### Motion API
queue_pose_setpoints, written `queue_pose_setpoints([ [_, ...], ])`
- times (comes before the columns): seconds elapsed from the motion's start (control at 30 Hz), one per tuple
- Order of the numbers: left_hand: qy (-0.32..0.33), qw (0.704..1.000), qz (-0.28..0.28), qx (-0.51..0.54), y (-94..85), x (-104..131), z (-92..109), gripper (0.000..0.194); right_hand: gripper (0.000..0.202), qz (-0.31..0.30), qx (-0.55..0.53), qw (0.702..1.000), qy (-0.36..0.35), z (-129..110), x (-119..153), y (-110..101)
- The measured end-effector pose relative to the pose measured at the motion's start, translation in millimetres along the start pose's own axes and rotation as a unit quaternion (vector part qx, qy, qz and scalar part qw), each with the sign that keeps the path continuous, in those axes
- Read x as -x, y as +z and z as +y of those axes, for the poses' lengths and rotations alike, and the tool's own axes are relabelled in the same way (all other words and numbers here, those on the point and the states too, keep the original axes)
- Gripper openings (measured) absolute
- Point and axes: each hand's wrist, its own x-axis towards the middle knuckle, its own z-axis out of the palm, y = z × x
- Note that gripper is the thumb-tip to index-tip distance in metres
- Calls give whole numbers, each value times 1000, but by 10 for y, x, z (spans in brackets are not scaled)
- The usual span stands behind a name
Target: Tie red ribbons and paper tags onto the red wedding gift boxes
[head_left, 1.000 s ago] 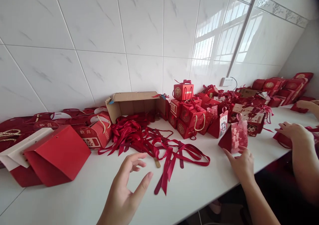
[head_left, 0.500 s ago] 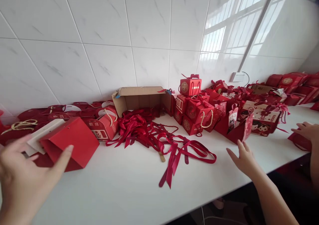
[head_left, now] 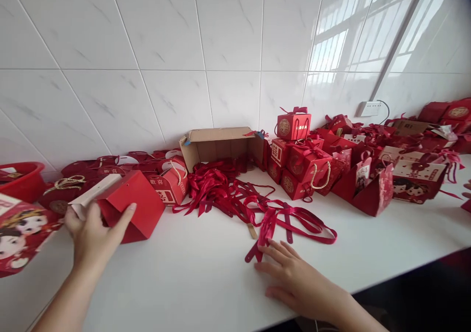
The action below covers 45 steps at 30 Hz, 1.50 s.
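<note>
Right grip [head_left: 298,278], bare hand, 1 o'clock: open, fingers spread, nothing clasped, tips at the loose ribbon ends [head_left: 268,229]; a light touch suits here, lest the strands drag or knot.

Left grip [head_left: 91,234], bare hand, 10 o'clock: thumb along the face of the red box [head_left: 143,204], fingers bent by the pale flap [head_left: 106,185]; whether it is closed firmly cannot be told. Best hold, in judgement: thumb and fingers on opposing walls, pressure even and slight, as thin card may crease; the red box and pale flap sit close, so one might catch the other.

Printed box [head_left: 27,229], 9 o'clock: tilted, cut by the view's edge; elbow room on that side is worth minding.

Worktop [head_left: 176,273], white: carries the red box at 10 o'clock, the ribbon ends at 1 o'clock.

Ribbon heap [head_left: 208,185], 12 o'clock: glossy, tangled; one strand drawn out slowly should snag least.

Stacked boxes [head_left: 305,163], 1 o'clock: piled up, rope handle outward; a sleeve or trailing ribbon could topple the upper one.

Cardboard carton [head_left: 221,135], 12 o'clock: behind the ribbon heap, open side facing forward, against the tiled wall [head_left: 233,99]
</note>
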Motion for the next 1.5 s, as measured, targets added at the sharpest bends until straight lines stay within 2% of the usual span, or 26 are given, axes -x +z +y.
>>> queue_pose_setpoints([
  [0.07, -26, 995, 66, -65, 52, 53, 58, 55, 44, 2, 21, 1000, 15, 119, -115, -24],
  [0.1, -18, 991, 98, -93, 64, 70, 79, 49, 43, 7, 31, 999, 20, 199, -178, -47],
  [0.17, 41, 986, 119, -107, 54, 89, 90, 41, 39, 22, 51, 998, 31, 382, -306, -110],
  [0.2, 65, 987, 111, -96, 36, 96, 80, 36, 37, 33, 61, 997, 41, 474, -368, -149],
  [0.23, 72, 990, 94, -75, 17, 106, 61, 32, 36, 43, 69, 995, 51, 560, -425, -191],
  [0.3, 46, 998, 36, -8, -13, 145, 16, 27, 32, 58, 74, 994, 63, 694, -525, -279],
  [0.37, -1, 996, -25, 88, -14, 217, 1, 32, 25, 72, 71, 993, 62, 748, -604, -356],
  [0.43, -12, 980, -76, 181, 12, 318, 56, 39, 25, 101, 68, 991, 57, 706, -669, -406],
  [0.5, -4, 964, -116, 239, 51, 432, 198, 39, 28, 153, 44, 986, 47, 575, -728, -425],
  [0.6, -8, 922, -197, 333, 114, 588, 526, 35, 26, 226, -84, 971, -1, 284, -805, -414],
  [0.67, 9, 894, -255, 368, 155, 666, 754, 32, 45, 226, -196, 953, -52, 96, -848, -403],
  [0.73, 38, 877, -295, 378, 198, 718, 940, 30, 67, 192, -282, 935, -96, -38, -884, -396],
  [0.77, 52, 871, -306, 382, 221, 736, 1010, 29, 71, 179, -311, 927, -111, -77, -897, -394],
  [0.83, 65, 856, -326, 395, 267, 757, 1105, 29, 61, 181, -337, 915, -129, -103, -916, -388],
  [0.93, 56, 832, -365, 415, 320, 766, 1182, 28, 36, 215, -354, 904, -106, -66, -927, -368],
  [1.0, 38, 826, -361, 431, 331, 762, 1229, 35, 30, 215, -390, 892, -74, -42, -928, -345],
  [1.1, 30, 836, -301, 458, 308, 733, 1315, 53, 29, 198, -446, 872, -50, -63, -921, -293],
  [1.17, 67, 844, -292, 446, 283, 706, 1355, 36, 26, 195, -468, 860, -52, -107, -908, -261],
  [1.23, 104, 843, -311, 425, 268, 691, 1359, 14, 23, 196, -474, 856, -60, -147, -889, -259],
  [1.27, 112, 839, -324, 424, 268, 693, 1346, 13, 21, 192, -470, 859, -64, -155, -880, -280],
  [1.33, 113, 827, -332, 439, 275, 718, 1304, 12, 22, 157, -446, 877, -85, -135, -868, -383],
  [1.43, 133, 818, -315, 462, 287, 781, 1236, 5, 35, 79, -387, 907, -144, 4, -901, -705],
  [1.47, 143, 813, -312, 470, 288, 799, 1219, 8, 43, 94, -374, 911, -144, 73, -931, -843],
  [1.5, 153, 806, -311, 480, 287, 813, 1205, 11, 50, 147, -366, 911, -121, 148, -971, -984],
])
